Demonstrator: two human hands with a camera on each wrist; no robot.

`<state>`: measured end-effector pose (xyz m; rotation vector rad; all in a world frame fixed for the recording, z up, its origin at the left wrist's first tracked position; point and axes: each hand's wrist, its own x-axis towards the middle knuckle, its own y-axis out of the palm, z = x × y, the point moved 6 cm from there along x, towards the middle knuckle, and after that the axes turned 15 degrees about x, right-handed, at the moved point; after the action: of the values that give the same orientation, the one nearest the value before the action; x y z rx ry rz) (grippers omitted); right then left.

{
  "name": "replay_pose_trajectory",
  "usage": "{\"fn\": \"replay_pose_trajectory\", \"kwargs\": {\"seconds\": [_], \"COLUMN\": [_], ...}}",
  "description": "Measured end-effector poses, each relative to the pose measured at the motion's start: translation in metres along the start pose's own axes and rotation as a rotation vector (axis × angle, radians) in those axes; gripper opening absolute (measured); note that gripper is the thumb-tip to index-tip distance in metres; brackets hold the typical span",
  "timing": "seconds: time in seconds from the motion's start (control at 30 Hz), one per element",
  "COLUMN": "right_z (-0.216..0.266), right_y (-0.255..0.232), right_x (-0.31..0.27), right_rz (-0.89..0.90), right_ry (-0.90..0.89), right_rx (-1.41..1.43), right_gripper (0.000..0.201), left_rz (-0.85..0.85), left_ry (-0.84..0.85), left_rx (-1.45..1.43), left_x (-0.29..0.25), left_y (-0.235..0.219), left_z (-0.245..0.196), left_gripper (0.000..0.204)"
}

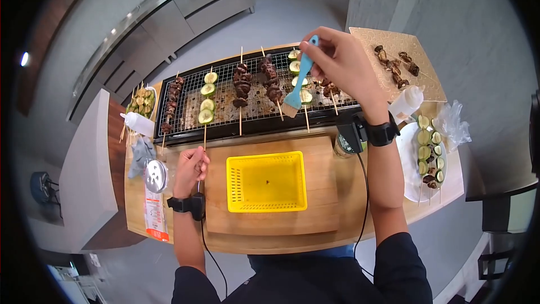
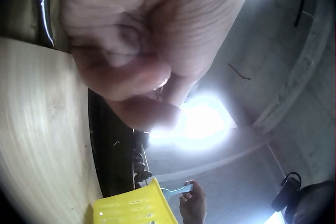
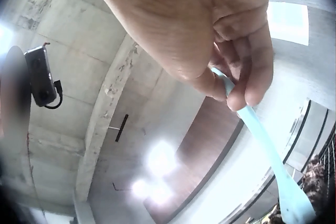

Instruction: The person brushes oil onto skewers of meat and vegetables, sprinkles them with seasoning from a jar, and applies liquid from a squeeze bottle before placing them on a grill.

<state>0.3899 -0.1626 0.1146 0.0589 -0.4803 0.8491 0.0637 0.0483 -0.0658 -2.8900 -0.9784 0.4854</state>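
Note:
My right hand [image 1: 343,62] pinches the blue handle of a basting brush [image 1: 305,67] between thumb and fingers. Its bristles point down at the grill's near edge, beside a zucchini skewer [image 1: 305,97]. In the right wrist view the brush [image 3: 268,145] slants down from the fingertips. My left hand [image 1: 191,170] pinches the bare lower end of another zucchini skewer [image 1: 206,116], whose slices lie on the grill rack [image 1: 221,118]. Curled left fingers [image 2: 131,79] hide most of that grip in the left wrist view. Meat skewers [image 1: 241,84] lie between the two zucchini ones.
A yellow basket [image 1: 266,209] stands on the cutting board [image 1: 320,191] before me. At left are a white squeeze bottle [image 1: 138,124] and a shaker lid [image 1: 157,175]. To the right are another squeeze bottle [image 1: 407,103], a plate [image 1: 406,155] of skewers and a patterned board [image 1: 424,81].

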Motion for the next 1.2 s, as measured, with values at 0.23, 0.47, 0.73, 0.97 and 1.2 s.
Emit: {"fn": "replay_pose_trajectory", "kwargs": {"seconds": [0.23, 0.47, 0.73, 0.97, 1.2], "right_z": [0.001, 0.004, -0.011, -0.015, 0.001], "right_y": [0.003, 0.006, 0.002, 0.015, 0.010], "right_x": [-0.004, -0.004, 0.003, 0.002, -0.005], "right_rz": [0.024, 0.016, -0.046, 0.099, 0.119], "right_ry": [-0.029, -0.062, -0.172, -0.050, -0.102], "right_rx": [0.031, 0.097, -0.039, -0.099, -0.047], "right_gripper": [0.016, 0.016, 0.020, 0.021, 0.019], "left_rz": [-0.014, -0.001, 0.026, 0.054, 0.060], "left_ry": [-0.004, 0.015, 0.017, 0.024, 0.025], "left_rx": [-0.024, 0.016, 0.015, 0.029, 0.019], "left_x": [0.003, 0.001, 0.001, 0.001, 0.002], "left_y": [-0.002, 0.002, 0.004, 0.006, 0.006], "left_z": [0.004, 0.000, -0.002, -0.003, -0.002], "left_gripper": [0.038, 0.036, 0.035, 0.035, 0.034]}}
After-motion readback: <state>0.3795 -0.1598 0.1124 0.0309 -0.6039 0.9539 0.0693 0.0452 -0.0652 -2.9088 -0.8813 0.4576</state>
